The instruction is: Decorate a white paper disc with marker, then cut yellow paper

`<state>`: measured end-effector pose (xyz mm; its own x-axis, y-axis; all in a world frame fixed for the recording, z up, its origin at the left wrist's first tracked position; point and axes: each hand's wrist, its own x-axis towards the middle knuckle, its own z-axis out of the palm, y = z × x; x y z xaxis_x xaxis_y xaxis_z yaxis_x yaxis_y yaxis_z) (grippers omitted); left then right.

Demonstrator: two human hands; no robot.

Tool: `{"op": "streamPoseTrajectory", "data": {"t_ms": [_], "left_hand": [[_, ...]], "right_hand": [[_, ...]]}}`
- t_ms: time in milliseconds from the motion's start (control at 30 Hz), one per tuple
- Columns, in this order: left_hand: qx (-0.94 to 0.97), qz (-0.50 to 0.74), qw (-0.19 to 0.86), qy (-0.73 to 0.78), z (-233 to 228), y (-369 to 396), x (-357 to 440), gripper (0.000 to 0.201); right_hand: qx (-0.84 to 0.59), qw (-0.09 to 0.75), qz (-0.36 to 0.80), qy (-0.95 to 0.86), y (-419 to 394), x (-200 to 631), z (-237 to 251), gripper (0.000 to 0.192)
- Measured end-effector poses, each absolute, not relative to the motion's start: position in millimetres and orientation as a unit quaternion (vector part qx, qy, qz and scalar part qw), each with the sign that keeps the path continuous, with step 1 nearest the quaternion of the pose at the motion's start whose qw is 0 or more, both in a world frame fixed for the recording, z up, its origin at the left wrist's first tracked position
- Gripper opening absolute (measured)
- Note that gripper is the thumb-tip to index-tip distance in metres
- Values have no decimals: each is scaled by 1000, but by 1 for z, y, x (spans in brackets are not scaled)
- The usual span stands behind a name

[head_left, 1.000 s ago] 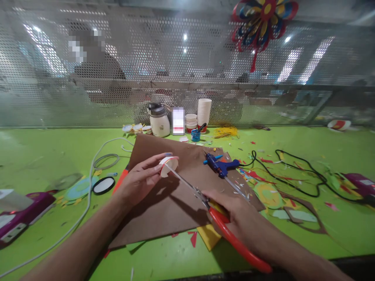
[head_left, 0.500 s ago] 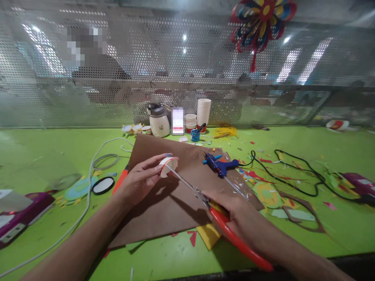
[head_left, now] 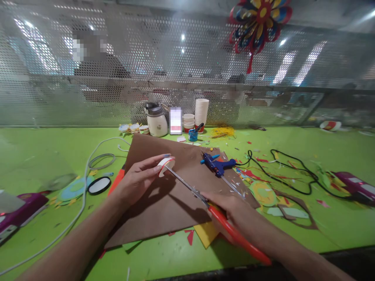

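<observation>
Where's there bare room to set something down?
Bare table shows at back right, between the black cord and tipped cup, and at back left, between the perforated screen and white cable. It is crowded in the middle, where the left hand, right hand and scissors are above the brown sheet; right of that sheet, among paper scraps; and by the jug.

- Paper cup piece (head_left: pixel 166 167): left edge covered by the left grip (head_left: pixel 136 182)
- Red-handled scissors (head_left: pixel 227 225): handles partly hidden by the right grip (head_left: pixel 236 208)
- Phone (head_left: pixel 175 121) — screen pixelated, unreadable
- Purple power strip (head_left: pixel 29 205) — cut by the left edge
- Flower ornament (head_left: pixel 261 24): top cropped
- Person (head_left: pixel 101 64) beyond the perforated screen (head_left: pixel 146 47): blurred
</observation>
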<state>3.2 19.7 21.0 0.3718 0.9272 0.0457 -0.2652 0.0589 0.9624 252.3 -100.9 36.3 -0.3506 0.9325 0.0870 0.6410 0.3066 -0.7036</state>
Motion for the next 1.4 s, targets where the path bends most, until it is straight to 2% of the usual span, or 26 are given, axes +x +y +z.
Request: {"op": "streamPoseTrajectory", "data": {"t_ms": [333,633,833,1200,1400], "left_hand": [[514,449,648,336,18,22,3,39],[490,450,667,335,20,20,6,39],[487,463,667,323,18,21,5,39],[489,463,666,320,17,21,6,40],[497,462,661,321,16,21,5,40]], "right_hand": [[-520,227,318,-759,-94,254,29,22],[-506,240,351,-750,-93,255,26,23],[-515,225,336,-756,-93,254,30,24],[-490,261,315,-770,-93,256,17,28],[-492,249,305,-777,-96,256,19,25]]}}
